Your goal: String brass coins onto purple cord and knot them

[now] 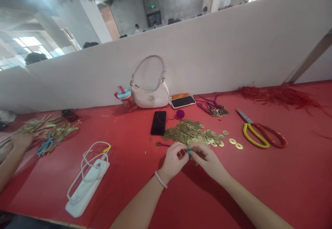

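Observation:
My left hand (174, 160) and my right hand (207, 158) meet just above the red table, fingers pinched together on a small dark bit of cord or coin that I cannot make out clearly. A thin purple cord (163, 144) trails left from the hands. Just beyond the fingertips lies a heap of brass coins with holes (190, 134). A small ball of purple cord (180, 113) sits behind the heap.
Black phone (158, 122), second phone (183, 101), white handbag (150, 91) and a cup (126, 98) stand by the partition. Yellow-and-red scissors (260, 135), red threads (280, 95), strung coins (215, 108) lie right. White power bank with cable (88, 182) lies left; another person's arm (10, 156) works there.

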`<state>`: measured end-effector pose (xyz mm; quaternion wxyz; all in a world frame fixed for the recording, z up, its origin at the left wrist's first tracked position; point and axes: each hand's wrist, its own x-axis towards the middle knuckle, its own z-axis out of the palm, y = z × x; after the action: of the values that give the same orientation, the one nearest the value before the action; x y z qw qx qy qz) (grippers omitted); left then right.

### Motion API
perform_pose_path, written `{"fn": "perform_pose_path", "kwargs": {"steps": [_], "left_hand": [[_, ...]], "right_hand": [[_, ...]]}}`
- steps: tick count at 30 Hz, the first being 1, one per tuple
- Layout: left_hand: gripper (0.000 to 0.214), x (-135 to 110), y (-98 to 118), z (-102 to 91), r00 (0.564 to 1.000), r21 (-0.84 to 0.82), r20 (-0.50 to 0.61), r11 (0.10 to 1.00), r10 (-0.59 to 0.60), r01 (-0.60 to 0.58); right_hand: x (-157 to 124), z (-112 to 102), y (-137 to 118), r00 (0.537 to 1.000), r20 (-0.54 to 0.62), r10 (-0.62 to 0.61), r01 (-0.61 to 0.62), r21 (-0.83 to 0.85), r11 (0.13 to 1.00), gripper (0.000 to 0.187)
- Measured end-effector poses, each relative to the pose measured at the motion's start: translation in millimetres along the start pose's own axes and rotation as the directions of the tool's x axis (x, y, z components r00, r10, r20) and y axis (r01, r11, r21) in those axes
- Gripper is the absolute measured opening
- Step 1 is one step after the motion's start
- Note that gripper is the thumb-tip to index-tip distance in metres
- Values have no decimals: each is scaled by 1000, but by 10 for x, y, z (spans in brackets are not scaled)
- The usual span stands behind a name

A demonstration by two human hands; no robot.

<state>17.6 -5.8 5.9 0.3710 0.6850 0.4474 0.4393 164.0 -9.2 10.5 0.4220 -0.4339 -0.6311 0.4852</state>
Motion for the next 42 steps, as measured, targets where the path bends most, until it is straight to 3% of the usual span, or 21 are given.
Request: {"fn": "perform_pose_path", "kwargs": {"steps": [10,15,21,26,34,42], "left_hand": [[10,-8,-51,9,1000,-34,8,999,12,-12],[10,-8,-41,11,1000,-44,14,999,20,-19],[12,-21,-17,-1,1000,-60,11,998,15,-14],[17,-18,19,-11,999,-80,33,996,35,-32],[16,-42,18,4,1000,-132,26,991,0,3],[8,-49,-9,94,995,-257,-52,964,-80,64]], "right_hand": [[-25,-31,50,993,-2,-118,113,-267,957,12],[-6,-37,56,997,43,-56,62,-154,986,12],[5,-31,48,1000,14,19,-20,77,997,15],[23,-30,37,998,-11,67,-64,168,984,19],[11,-22,45,998,-38,53,-48,127,991,17],[-37,-3,57,997,-39,-65,61,-94,994,12]]}}
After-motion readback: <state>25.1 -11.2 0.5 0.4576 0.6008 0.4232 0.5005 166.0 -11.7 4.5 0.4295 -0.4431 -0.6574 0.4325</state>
